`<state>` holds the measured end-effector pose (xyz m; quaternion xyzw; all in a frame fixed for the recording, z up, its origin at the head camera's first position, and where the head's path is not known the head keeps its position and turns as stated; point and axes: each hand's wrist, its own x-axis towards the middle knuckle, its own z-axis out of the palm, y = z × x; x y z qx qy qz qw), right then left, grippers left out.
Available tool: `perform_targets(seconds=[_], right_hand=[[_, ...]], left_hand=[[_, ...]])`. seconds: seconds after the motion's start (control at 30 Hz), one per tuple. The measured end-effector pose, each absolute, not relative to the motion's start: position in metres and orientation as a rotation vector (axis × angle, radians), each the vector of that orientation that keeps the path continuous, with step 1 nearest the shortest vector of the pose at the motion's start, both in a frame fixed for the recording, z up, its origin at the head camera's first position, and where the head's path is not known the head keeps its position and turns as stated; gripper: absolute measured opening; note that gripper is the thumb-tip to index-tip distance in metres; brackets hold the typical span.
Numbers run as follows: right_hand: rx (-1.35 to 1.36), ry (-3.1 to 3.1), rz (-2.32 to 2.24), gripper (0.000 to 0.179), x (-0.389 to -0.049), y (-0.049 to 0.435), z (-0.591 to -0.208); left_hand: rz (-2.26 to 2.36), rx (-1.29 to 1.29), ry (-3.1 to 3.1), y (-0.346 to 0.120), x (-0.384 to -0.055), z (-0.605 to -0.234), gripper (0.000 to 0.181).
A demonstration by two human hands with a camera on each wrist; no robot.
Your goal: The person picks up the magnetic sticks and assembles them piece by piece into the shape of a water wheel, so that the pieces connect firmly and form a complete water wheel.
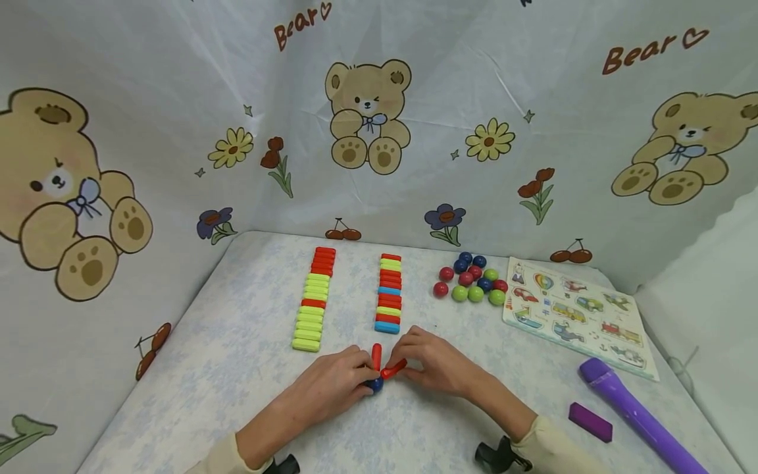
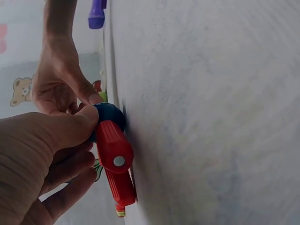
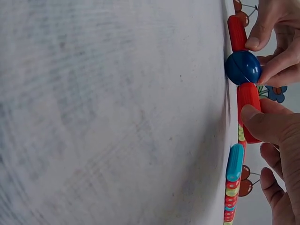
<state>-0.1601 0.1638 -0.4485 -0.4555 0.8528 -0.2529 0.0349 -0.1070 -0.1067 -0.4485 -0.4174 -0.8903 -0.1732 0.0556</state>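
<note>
The left hand (image 1: 335,380) is pinching a dark blue ball (image 1: 376,384) near the surface (image 1: 231,336), with 1 red stick (image 1: 376,356) pointing away beside it. The right hand (image 1: 436,362) is pinching another red stick (image 1: 392,370), seemingly touching the ball, though I'm not seeing that join clearly. Beyond, 2 rows of coloured sticks (image 1: 310,309) are lying.

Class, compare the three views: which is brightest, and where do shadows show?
Head view: brightest, with the picture book's drawings easy to make out; left wrist view: dim and greyish, with a soft shadow on the table beside the blue ball; right wrist view: also duller, with a blurry-edged shadow near the light-blue stick.
</note>
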Motion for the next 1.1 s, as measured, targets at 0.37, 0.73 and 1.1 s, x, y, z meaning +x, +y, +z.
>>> perform_targets(seconds=[0.37,0.73,1.1], right_hand=[[-1.407,2.694,-0.666,0.041,-0.172,0.168,-0.450],[-1.282,2.792,-0.562,0.046,-0.187,0.167,-0.457],[-1.212,2.782,-0.637,0.026,-0.185,0.172,-0.458]], left_hand=[[-0.611,-1.281,-2.704,-0.106,-0.104,-0.451,0.023],[-0.636,-1.251,-2.775,-0.104,-0.105,-0.449,0.025],[-0.578,-1.225,-2.769,-0.109,-0.108,-0.449,0.025]])
